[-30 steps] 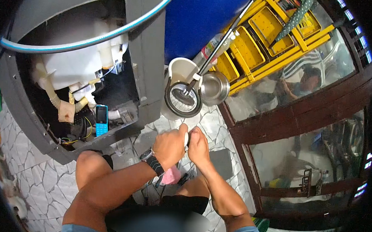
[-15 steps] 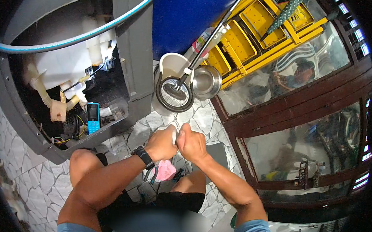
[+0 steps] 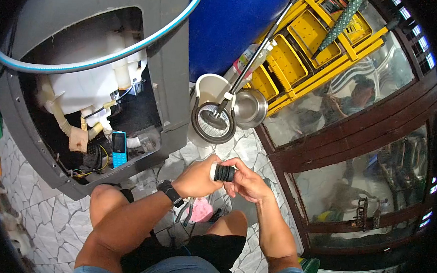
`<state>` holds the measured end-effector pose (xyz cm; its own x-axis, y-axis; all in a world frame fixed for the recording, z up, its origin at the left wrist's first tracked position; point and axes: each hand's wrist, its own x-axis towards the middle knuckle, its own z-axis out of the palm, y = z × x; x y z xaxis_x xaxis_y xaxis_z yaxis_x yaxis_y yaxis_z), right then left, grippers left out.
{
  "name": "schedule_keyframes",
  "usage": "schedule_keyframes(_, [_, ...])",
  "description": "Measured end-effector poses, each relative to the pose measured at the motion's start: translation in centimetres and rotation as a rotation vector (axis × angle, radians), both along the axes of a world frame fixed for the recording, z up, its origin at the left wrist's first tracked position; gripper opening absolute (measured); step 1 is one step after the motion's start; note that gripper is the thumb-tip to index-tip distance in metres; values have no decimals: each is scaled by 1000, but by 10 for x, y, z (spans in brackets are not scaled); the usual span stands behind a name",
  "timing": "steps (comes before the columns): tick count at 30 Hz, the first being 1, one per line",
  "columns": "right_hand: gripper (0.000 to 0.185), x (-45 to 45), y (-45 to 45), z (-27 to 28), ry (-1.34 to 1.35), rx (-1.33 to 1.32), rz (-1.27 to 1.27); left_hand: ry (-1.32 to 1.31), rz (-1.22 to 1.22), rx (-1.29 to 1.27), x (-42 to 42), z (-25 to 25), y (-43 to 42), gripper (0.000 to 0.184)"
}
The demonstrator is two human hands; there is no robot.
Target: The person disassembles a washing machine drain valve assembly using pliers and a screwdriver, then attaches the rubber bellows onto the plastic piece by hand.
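Observation:
Over the tiled floor in front of my knees, both hands meet around a small white-ended spool (image 3: pixel 223 174) that looks wound with black cord. My left hand (image 3: pixel 195 178), with a dark watch on its wrist, is closed on the white end. The fingers and thumb of my right hand (image 3: pixel 248 180) close on the black end. Some left fingertips are hidden behind the spool. Below the hands, a crumpled pink thing (image 3: pixel 200 210) lies on the floor, with dark-handled tools beside it that I cannot make out fully.
At left stands a grey machine housing (image 3: pixel 171 105) with hoses inside and a blue phone (image 3: pixel 119 149) on its lower ledge. Ahead are a blue barrel (image 3: pixel 228 29), a bucket with a brush (image 3: pixel 213 120), a metal bowl (image 3: pixel 251 107) and a yellow stepladder (image 3: pixel 323 73). Glass-panelled doors (image 3: pixel 344 152) line the right.
The hands have turned and moved slightly apart, so the black-wound spool now shows between them. The view has shifted a little, moving the surroundings right and down.

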<state>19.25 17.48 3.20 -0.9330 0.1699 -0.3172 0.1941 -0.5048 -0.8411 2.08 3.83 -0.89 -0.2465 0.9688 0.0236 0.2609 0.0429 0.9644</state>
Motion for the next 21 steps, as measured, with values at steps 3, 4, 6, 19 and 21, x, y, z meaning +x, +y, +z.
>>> schedule_keyframes(3, [46, -2, -4, 6, -109, 218, -17, 45, 41, 31, 1, -7, 1, 52])
schedule_keyframes(4, [43, -4, -3, 5, -88, 259, 10, 74, 61, 25, 2, -7, 1, 50])
schedule_keyframes(6, [40, -3, -3, 5, -69, 300, 36, 83, 93, 2, 10, -2, -2, 49])
schedule_keyframes(19, [26, -7, -11, 6, -171, 433, -3, 87, 188, -65, 10, -3, 1, 49])
schedule_keyframes(21, [45, -12, -20, 15, -160, 898, 31, 99, 190, -55, 4, 2, 1, 49])
